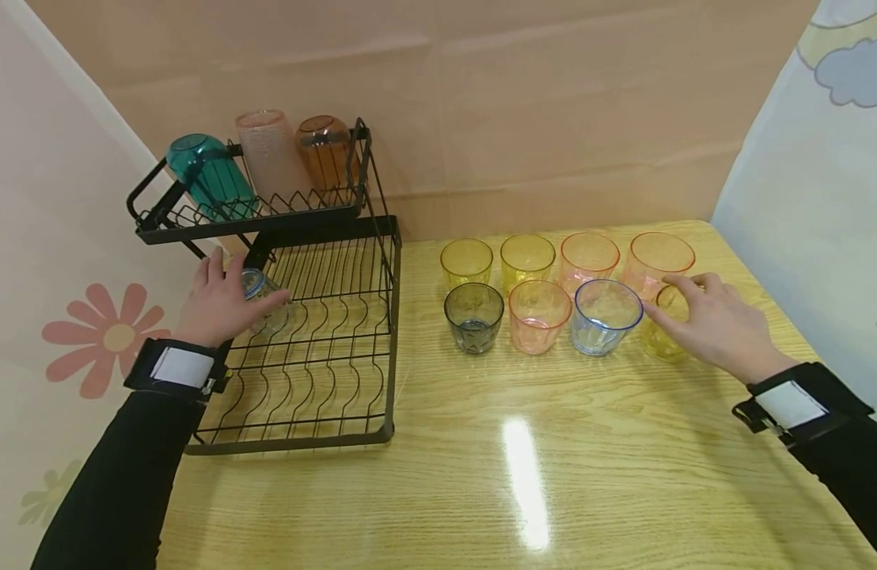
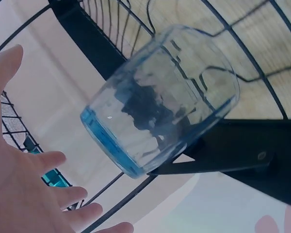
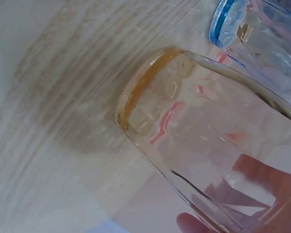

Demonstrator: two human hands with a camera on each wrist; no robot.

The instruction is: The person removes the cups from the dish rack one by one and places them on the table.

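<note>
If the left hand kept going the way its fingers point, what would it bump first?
Most likely the blue-rimmed glass lying on the rack's lower tier; the left hand is right beside it, perhaps already touching.

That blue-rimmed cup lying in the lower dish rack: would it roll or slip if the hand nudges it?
The blue-rimmed cup lies on its side across the rack's wires, so it may roll, though they might catch it. Its smooth, clear wall looks slippery and probably light. The left hand rests beside it.
</note>
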